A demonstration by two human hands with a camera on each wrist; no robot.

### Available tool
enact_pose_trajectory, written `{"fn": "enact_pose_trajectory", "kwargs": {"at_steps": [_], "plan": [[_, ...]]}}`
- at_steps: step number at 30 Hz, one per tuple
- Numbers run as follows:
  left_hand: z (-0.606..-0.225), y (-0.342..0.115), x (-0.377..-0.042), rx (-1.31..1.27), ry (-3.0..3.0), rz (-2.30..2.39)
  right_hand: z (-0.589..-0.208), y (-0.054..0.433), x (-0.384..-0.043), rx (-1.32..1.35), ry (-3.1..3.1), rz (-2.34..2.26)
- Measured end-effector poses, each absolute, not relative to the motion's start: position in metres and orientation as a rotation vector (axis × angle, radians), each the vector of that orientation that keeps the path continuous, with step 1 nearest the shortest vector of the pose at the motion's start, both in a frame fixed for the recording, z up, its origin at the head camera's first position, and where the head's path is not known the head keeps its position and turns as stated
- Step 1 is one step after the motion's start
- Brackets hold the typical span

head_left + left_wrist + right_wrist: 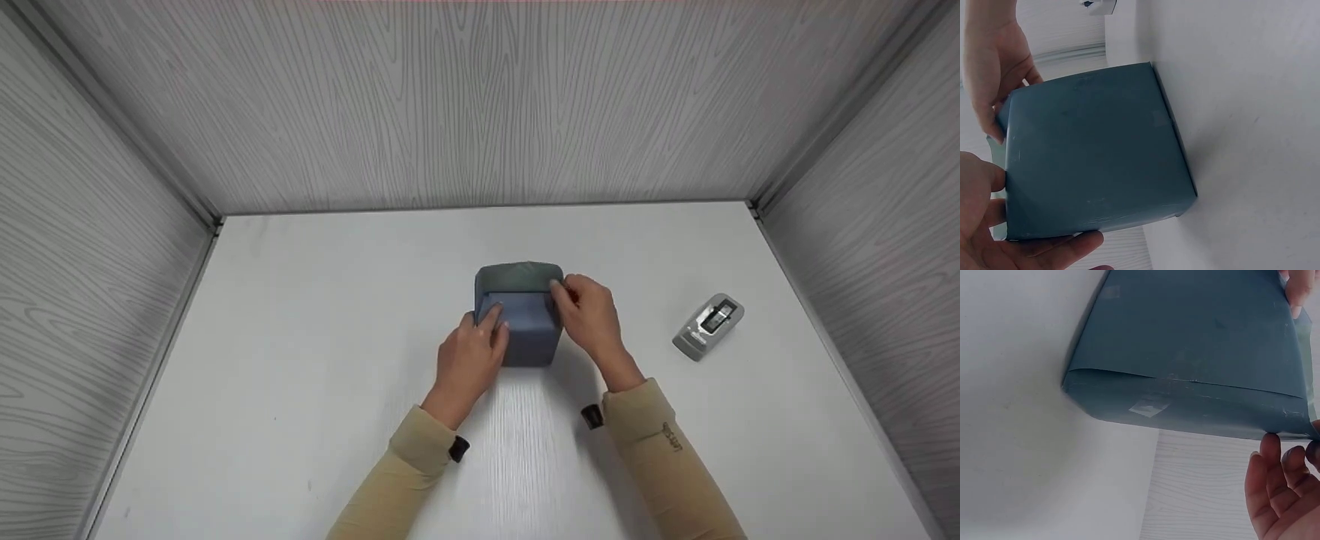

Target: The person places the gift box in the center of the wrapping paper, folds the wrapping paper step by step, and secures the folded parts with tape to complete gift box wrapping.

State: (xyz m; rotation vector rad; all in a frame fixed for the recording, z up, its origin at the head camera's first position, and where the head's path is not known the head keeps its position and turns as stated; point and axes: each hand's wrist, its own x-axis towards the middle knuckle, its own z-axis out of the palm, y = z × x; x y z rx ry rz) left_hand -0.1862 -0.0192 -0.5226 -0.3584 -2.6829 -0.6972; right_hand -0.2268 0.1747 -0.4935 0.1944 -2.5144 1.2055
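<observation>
A dark blue-green paper box (528,346) stands on the white table, its near side facing me. At its far side a flap (517,278) with a paler green inner face is raised. My left hand (469,358) grips the box's left side, with fingertips over the top panel. At the far right corner my right hand (592,315) pinches the edge by the raised flap. In the right wrist view, clear tape (1150,408) shows on the box's side near a seam, and the right fingertips (1270,441) touch its upper edge.
A small grey device (709,327) with a silver and black panel lies to the right on the white table (315,315). Grey wood-grain panels (480,105) enclose the table at the back and both sides.
</observation>
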Motion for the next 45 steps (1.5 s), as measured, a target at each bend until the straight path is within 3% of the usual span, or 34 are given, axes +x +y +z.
{"fn": "enact_pose_trajectory", "kwargs": {"at_steps": [24,36,45], "plan": [[-0.524,-0.023,-0.186,-0.38,-2.65,-0.72,-0.496,0.178,-0.225,0.241,-2.405,1.473],[-0.526,-0.023,-0.186,-0.377,-2.62,-0.72,-0.509,0.176,-0.194,0.092,-2.421,1.438],[-0.526,-0.022,-0.187,-0.384,-2.625,-0.726,-0.509,0.17,-0.194,-0.071,-2.285,1.576]]}}
